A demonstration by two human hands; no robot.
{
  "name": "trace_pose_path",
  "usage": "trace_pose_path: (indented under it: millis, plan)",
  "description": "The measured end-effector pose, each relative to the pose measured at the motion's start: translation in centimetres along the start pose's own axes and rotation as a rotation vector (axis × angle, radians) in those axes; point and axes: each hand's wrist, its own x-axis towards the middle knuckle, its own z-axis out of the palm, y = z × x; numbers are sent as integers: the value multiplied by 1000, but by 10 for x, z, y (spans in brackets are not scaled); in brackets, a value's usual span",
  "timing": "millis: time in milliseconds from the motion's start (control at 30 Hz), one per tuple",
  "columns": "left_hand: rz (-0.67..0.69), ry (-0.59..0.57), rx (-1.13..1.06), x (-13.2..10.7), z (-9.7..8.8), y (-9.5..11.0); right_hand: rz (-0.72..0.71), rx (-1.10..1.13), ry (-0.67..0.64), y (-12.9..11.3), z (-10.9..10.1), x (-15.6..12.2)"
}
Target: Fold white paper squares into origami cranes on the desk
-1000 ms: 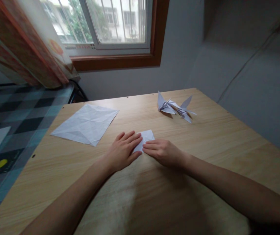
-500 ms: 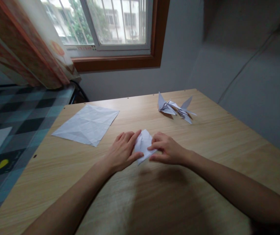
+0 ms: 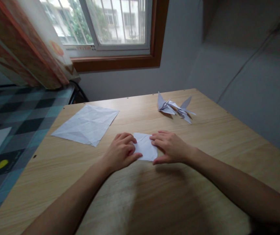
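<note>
A small folded white paper lies on the wooden table between my hands. My left hand rests on its left edge with fingers curled and the thumb under the paper's near corner. My right hand presses on its right edge, fingers bent and close together, thumb at the near edge. Both hands grip the paper.
A creased flat white sheet lies at the table's left. Two folded paper cranes sit at the far right. Beyond the table are a window, a curtain and grey walls. A checked bed lies to the left.
The paper was lifted and turned between my hands, and now lies flat again showing a wider face. My left fingers have curled; my right hand has shifted slightly right.
</note>
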Motion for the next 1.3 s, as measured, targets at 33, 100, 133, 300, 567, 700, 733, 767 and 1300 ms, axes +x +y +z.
trace_pose_path:
  millis: [33,100,133,300,567,700,733,767,1300]
  plan:
    - [23,-7,35,0,0,0,23,-16,-13,-3,-1,1]
    - [53,-26,74,-1,1,1,62,-53,-42,-8,-3,2]
    - [64,-38,89,-1,1,2,71,-67,-57,-9,-4,2]
    - [101,-111,195,4,-1,10,-27,-60,-65,-2,-5,-5]
    - [119,-72,227,4,1,8,-252,-5,143,8,3,-8]
    - [107,-33,186,3,0,8,-259,-33,151,3,6,-5]
    - [108,-26,181,3,0,8,-258,-39,162,3,6,-5]
    - [110,-22,177,2,0,7,-257,-43,172,3,7,-5]
    - [50,2,145,3,1,10,-253,34,131,0,8,-3]
